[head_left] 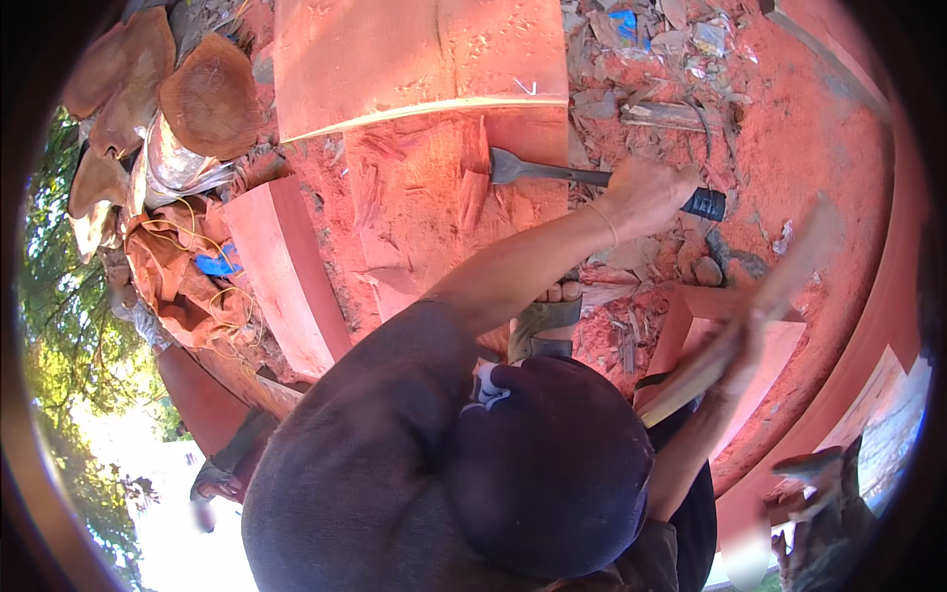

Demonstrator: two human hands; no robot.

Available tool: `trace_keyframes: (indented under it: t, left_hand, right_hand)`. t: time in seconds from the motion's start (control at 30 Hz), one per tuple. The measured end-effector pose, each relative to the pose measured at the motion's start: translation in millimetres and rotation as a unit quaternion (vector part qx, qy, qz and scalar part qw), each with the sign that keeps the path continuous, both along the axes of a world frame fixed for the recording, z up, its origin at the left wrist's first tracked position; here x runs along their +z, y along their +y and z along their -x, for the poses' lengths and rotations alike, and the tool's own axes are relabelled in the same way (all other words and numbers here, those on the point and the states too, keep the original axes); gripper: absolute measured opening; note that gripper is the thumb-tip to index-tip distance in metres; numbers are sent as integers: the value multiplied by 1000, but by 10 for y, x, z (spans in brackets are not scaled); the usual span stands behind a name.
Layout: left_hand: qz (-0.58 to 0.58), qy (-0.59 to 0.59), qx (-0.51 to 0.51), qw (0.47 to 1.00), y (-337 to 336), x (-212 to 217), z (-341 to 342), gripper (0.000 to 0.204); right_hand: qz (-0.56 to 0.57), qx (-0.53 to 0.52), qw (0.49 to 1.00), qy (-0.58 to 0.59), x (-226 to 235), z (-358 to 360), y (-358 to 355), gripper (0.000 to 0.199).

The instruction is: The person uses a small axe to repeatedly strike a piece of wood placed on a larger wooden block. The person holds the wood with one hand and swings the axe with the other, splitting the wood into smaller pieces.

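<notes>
My left hand (646, 194) is closed round the shank of a steel chisel (572, 174), close to its black-wrapped end. The chisel lies nearly level, its flat blade against a raised wood chip (474, 187) on a large reddish timber (424, 59). Under the blade is a rough, lower-cut area (414, 212), bordered by a pale edge on the far side. To the right, my right hand (740, 355) grips a long wooden club (789, 266), smeared by motion; its fingers show poorly. The club is apart from the chisel. My cap and shoulders hide the near part of the timber.
A squared beam (286, 271) lies on the left, and another block (760, 365) beside my right arm. Cut log ends (209, 96) are piled at far left near an orange-brown sack (178, 281). Chips and red sawdust (789, 148) cover the ground. A foot (560, 292) rests near the timber.
</notes>
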State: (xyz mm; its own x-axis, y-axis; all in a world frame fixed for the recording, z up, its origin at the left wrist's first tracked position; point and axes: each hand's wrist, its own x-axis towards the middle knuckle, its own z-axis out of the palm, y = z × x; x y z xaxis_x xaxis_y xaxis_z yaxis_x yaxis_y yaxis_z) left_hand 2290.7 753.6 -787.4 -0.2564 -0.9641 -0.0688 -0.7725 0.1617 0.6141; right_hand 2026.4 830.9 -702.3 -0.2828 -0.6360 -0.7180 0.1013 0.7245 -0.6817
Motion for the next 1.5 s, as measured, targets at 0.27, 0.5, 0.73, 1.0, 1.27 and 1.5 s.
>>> trace_keyframes:
  t: [0.27, 0.5, 0.73, 1.0, 1.27, 1.5]
  left_hand:
    - [-23, -11, 20, 999, 29, 15, 21, 29]
    - [-45, 21, -55, 997, -59, 426, -211, 25]
    - [-185, 217, 179, 941, 144, 1344, -1936, 46]
    - [-204, -279, 248, 905, 1794, 1202, -2919, 37]
    - [66, -135, 375, 915, 1778, 1257, -3174, 34]
    - [165, 110, 266, 943, 976, 1156, -2155, 28]
  right_hand:
    - [-35, 140, 989, -38, 32, -285, -18, 44]
    - [-79, 50, 991, -99, 250, -93, -139, 47]
    - [-71, 61, 991, -95, 193, -203, -117, 48]
    - [-50, 192, 968, -154, 57, -665, -287, 49]
    - [36, 256, 966, 2, 763, -1283, -875, 51]
    - [91, 294, 951, 37, 972, -1505, -885, 51]
